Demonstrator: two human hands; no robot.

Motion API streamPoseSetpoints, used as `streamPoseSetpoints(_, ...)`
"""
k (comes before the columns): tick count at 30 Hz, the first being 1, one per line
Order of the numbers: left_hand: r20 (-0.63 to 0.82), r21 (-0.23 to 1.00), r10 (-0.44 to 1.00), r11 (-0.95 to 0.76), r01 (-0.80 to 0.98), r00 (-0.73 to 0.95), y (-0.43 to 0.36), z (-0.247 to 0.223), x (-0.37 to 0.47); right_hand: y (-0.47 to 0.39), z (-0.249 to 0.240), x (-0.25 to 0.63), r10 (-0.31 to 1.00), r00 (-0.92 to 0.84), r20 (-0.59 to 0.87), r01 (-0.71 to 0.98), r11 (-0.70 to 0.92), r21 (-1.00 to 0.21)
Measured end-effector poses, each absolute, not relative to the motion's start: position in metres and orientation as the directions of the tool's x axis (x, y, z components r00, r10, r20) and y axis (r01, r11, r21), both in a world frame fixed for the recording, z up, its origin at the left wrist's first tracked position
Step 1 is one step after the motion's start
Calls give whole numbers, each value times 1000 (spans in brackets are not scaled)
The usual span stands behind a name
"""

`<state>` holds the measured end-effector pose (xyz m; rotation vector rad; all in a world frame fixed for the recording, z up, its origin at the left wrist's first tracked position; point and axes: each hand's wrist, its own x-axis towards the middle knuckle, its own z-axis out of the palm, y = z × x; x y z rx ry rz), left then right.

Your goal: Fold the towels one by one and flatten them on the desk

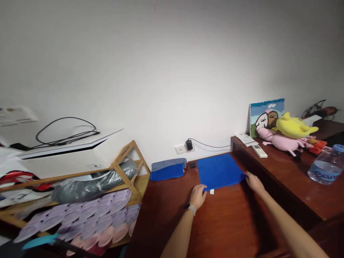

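Note:
A blue cloth (220, 170) lies spread out flat on the reddish-brown wooden desk (215, 222), close to the wall. My left hand (198, 196) pinches its near left corner, beside a small white tag (212, 191). At the near right corner, my right hand (254, 182) has its fingers closed on the same cloth. Left of it, a folded blue cloth (168, 172) rests against the wall, with a folded grey cloth (168, 164) behind it.
On the right, a higher wooden surface holds a white remote (259, 151), a pink plush toy (281, 141), a yellow plush toy (295, 125), a picture (266, 116) and a water bottle (325, 166). A wooden rack (130, 175) with slippers stands left. A black charger (189, 144) is plugged into the wall.

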<state>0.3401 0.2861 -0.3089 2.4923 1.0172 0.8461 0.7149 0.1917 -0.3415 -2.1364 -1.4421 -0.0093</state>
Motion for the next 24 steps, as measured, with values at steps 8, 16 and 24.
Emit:
streamPoseSetpoints(8,457,385,745,-659,647,486,227,-404,235,180,-406,668,902,364,233,898,-274,-344)
streamPoseSetpoints(16,516,200,827,-370,907,223,234,-422,44,174,-434,684,876,463,131,866,-416,-278)
streamPoseSetpoints(24,514,203,834,-342,918,198,221,-419,46,237,-395,566,938,99,331,989,-56,-136)
